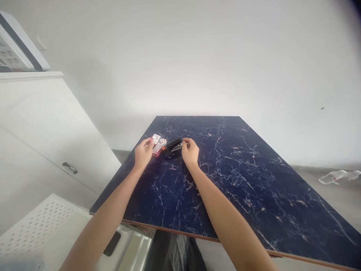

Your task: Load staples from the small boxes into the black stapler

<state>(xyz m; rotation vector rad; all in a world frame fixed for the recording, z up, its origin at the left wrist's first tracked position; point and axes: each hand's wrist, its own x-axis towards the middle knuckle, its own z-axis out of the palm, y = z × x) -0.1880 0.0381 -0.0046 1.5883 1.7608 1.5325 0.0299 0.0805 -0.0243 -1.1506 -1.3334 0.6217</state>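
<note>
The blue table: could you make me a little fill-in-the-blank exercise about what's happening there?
1. The marbled tabletop is dark ____.
2. The person's ____ hand is at the red-and-white boxes.
3. The case-like object beside the right hand is mostly ____.
4. The cabinet at the picture's left is ____.

Missing words: blue; left; black; white.

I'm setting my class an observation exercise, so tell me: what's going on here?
A person has both bare hands over a dark blue, white-veined tabletop. The left hand has its fingertips at the left side of a small cluster of red-and-white boxes. The right hand is at the right end of a black, elongated object, which lies right beside the boxes. Whether either hand actually grips anything is too small to tell.
</note>
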